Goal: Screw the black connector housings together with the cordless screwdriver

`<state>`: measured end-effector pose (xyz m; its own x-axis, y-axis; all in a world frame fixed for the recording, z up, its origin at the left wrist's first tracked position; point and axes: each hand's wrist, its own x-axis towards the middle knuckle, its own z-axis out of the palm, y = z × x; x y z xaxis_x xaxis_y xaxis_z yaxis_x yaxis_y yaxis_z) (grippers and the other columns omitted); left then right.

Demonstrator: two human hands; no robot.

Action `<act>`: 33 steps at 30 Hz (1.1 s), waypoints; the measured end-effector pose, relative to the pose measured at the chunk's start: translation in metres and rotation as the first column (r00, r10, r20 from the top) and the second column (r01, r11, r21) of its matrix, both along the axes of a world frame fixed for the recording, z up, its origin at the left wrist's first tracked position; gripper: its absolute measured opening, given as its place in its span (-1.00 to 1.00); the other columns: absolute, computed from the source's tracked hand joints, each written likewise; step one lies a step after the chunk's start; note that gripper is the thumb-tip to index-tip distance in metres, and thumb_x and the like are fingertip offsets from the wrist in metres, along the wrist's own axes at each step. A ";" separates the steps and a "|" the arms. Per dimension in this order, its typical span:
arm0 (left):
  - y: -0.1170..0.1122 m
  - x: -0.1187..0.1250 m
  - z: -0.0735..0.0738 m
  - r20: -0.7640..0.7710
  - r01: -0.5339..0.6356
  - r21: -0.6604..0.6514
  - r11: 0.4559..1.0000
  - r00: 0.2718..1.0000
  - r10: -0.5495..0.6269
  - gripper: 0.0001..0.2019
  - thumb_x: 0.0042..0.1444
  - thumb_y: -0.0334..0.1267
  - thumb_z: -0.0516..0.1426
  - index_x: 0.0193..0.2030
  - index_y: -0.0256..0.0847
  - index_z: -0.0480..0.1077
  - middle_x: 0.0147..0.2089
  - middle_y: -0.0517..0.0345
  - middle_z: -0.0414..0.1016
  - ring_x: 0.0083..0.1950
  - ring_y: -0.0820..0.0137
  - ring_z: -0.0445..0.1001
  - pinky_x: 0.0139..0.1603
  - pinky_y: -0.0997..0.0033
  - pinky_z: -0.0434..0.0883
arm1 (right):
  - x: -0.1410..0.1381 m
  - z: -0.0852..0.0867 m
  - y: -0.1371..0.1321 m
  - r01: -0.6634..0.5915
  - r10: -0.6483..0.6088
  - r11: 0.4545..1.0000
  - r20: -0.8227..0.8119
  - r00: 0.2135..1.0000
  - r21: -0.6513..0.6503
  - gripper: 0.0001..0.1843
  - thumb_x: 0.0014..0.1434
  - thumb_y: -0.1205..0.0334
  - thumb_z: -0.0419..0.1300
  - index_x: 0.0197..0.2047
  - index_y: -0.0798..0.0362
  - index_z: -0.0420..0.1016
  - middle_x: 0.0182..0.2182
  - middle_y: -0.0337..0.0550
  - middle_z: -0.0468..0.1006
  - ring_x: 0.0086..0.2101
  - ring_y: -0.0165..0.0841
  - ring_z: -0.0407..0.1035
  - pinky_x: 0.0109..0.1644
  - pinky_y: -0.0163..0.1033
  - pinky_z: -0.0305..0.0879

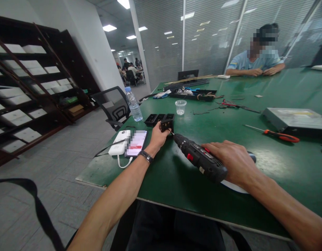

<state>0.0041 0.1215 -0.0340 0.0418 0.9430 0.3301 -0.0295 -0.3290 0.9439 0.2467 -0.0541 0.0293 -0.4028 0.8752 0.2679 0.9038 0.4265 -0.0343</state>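
My left hand [159,137] is closed on a small black block [166,124] with brass-coloured spots on its face. In my right hand [230,158] is a black cordless drill [200,157] with red buttons, lying on its side and pointing left. Its thin bit [171,132] reaches the lower edge of the block; whether it sits in a screw I cannot tell. The drill's grip is mostly hidden by my fingers. Just behind my left hand stands a black compartment tray [153,119], its contents too dark to make out.
Left of my hand lie a phone [136,143] and a white power bank [120,142]. A water bottle [134,104] and clear cup [180,107] stand behind. A screwdriver [281,136] and metal-cased box [294,120] lie right. Another person [257,59] sits across the green table [161,181].
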 end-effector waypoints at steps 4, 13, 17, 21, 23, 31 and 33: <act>0.000 0.000 0.000 0.001 0.009 0.006 1.000 1.000 -0.009 -0.70 -0.03 -0.44 0.32 -0.13 -0.23 0.47 -0.13 0.09 0.59 -0.07 0.30 0.55 0.10 0.27 0.47 | 0.003 -0.005 0.001 -0.006 0.006 0.999 -0.001 1.000 0.040 -0.62 0.11 0.25 0.23 0.03 -0.02 0.56 -0.13 -0.08 0.69 -0.32 -0.25 0.43 -0.19 -0.14 0.17; -0.003 0.000 0.002 -0.016 0.009 0.028 1.000 1.000 -0.009 -0.71 -0.04 -0.44 0.31 -0.14 -0.23 0.44 -0.11 0.09 0.58 -0.08 0.31 0.54 0.11 0.25 0.45 | 0.004 -0.009 0.002 -0.007 0.007 0.998 0.001 1.000 0.060 -0.58 0.11 0.26 0.22 0.06 -0.02 0.56 -0.14 -0.09 0.69 -0.30 -0.22 0.44 -0.21 -0.14 0.17; -0.003 0.000 0.002 -0.016 0.012 0.034 0.999 1.000 -0.011 -0.72 -0.03 -0.43 0.31 -0.14 -0.23 0.44 -0.11 0.08 0.57 -0.08 0.32 0.54 0.12 0.24 0.45 | 0.004 -0.008 0.002 -0.004 0.003 0.999 0.007 1.000 0.051 -0.58 0.12 0.25 0.22 0.07 -0.02 0.57 -0.14 -0.08 0.69 -0.28 -0.20 0.46 -0.20 -0.12 0.20; -0.003 0.000 0.003 -0.017 0.013 0.023 1.000 1.000 -0.012 -0.72 -0.03 -0.42 0.32 -0.15 -0.23 0.44 -0.14 0.10 0.57 -0.09 0.32 0.53 0.12 0.24 0.44 | 0.003 -0.004 0.002 0.006 -0.006 1.000 0.017 1.000 0.009 -0.57 0.12 0.26 0.20 0.07 -0.01 0.58 -0.13 -0.07 0.69 -0.30 -0.20 0.46 -0.21 -0.12 0.21; -0.003 0.001 0.004 -0.013 0.016 0.021 1.000 1.000 -0.016 -0.72 -0.03 -0.42 0.31 -0.15 -0.23 0.44 -0.15 0.10 0.56 -0.10 0.33 0.53 0.10 0.25 0.45 | 0.002 -0.003 0.002 0.008 -0.008 1.000 0.015 1.000 0.012 -0.57 0.11 0.26 0.21 0.07 -0.01 0.58 -0.13 -0.07 0.69 -0.30 -0.21 0.46 -0.21 -0.12 0.21; -0.002 0.000 0.002 -0.027 0.021 0.039 0.999 0.999 -0.020 -0.73 -0.01 -0.42 0.31 -0.14 -0.24 0.43 -0.16 0.10 0.56 -0.11 0.34 0.53 0.08 0.28 0.45 | 0.001 -0.001 0.001 0.015 -0.015 1.000 0.004 1.000 -0.016 -0.60 0.14 0.23 0.24 0.06 -0.01 0.58 -0.17 -0.08 0.69 -0.30 -0.21 0.45 -0.20 -0.13 0.20; -0.002 0.000 0.002 -0.032 0.020 0.038 0.999 0.999 -0.019 -0.73 -0.01 -0.42 0.31 -0.14 -0.24 0.43 -0.17 0.11 0.56 -0.11 0.33 0.53 0.08 0.28 0.46 | 0.001 0.000 0.001 0.015 -0.014 1.000 0.008 1.000 -0.009 -0.62 0.17 0.19 0.24 0.06 -0.01 0.58 -0.16 -0.08 0.69 -0.30 -0.20 0.45 -0.20 -0.12 0.20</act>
<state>0.0040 0.1195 -0.0322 0.0712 0.9286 0.3641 -0.0070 -0.3645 0.9312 0.2477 -0.0531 0.0289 -0.3921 0.8834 0.2565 0.9102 0.4131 -0.0312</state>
